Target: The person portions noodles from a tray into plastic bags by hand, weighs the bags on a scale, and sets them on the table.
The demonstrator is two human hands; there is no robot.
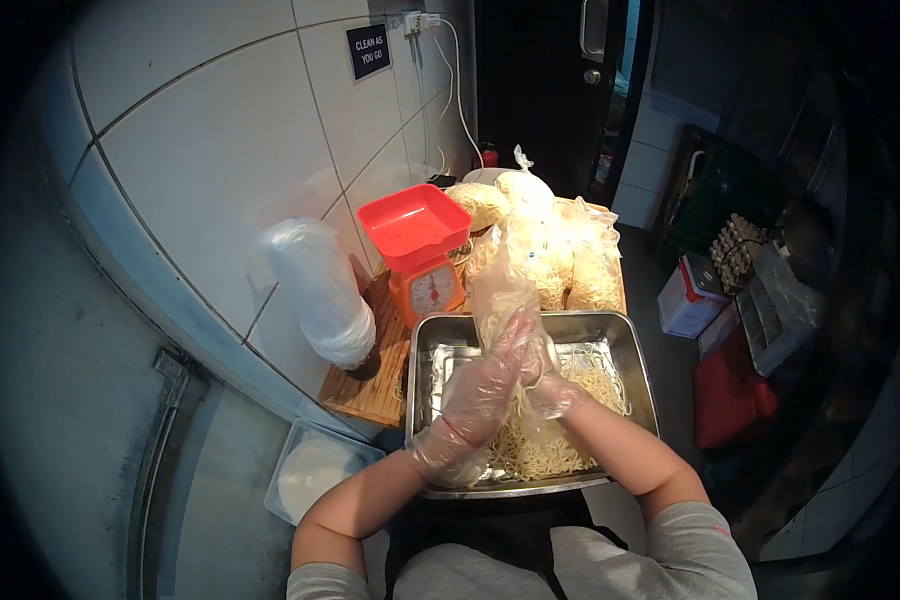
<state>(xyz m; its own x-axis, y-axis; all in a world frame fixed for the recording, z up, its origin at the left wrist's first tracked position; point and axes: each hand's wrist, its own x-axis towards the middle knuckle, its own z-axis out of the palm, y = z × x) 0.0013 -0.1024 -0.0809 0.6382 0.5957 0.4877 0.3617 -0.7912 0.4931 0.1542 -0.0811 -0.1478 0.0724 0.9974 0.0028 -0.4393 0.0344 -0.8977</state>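
Both my hands wear clear plastic gloves and meet above a deep metal tray (422,375). Between them is a clear plastic bag of noodles (503,298), held upright with its top pointing away from me. My left hand (482,395) wraps the bag from the left, fingers closed. From the other side my right hand (542,375) grips it, partly hidden behind the left fingers and the crumpled plastic. Loose pale noodles (545,445) lie in the tray's right and near part, just under my hands.
An orange kitchen scale (432,290) with a red pan (415,222) stands left of several filled noodle bags (545,265) on the wooden table (365,395). A roll of plastic bags (320,295) leans by the tiled wall. A plastic tub (315,470) sits low left; crates (735,390) are right.
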